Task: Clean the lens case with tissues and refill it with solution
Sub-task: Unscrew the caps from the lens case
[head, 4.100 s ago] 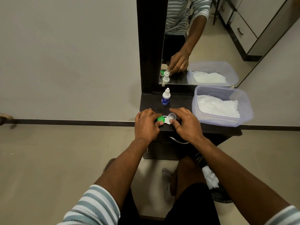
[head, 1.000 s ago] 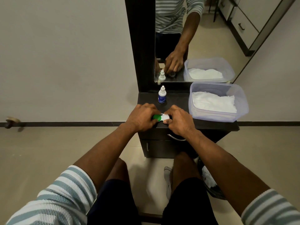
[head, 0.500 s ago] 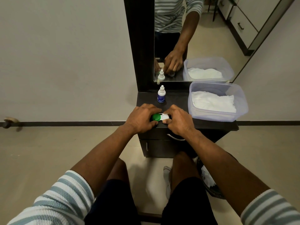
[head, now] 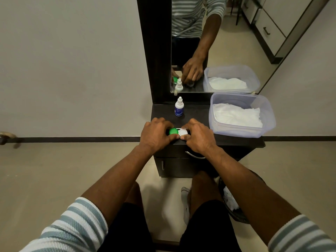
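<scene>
Your lens case (head: 177,132) sits in the middle of the frame, near the front edge of the dark shelf (head: 198,110). Your left hand (head: 155,134) is curled around the side with the green cap (head: 173,131). Your right hand (head: 199,136) is curled around the white cap (head: 183,132), with the fingers pinched close on it.

Be careful here. The case is small and smooth, and it lies close to the edge. If you twist too hard or your fingers slip, I think it could slide off and drop to the floor. A loose cap could roll away too. If there is liquid inside, which I cannot tell, a tip could spill it.

The solution bottle (head: 179,107) stands just above your hands in the frame. It is small, thin and light, so a bump from your knuckles could knock it over.

The caps are round, hard plastic and look shiny. The shelf is flat, dark and smooth. On the right of the frame, the clear plastic tub (head: 269,122) has soft rounded corners and holds white, crinkly tissues (head: 236,116).
</scene>
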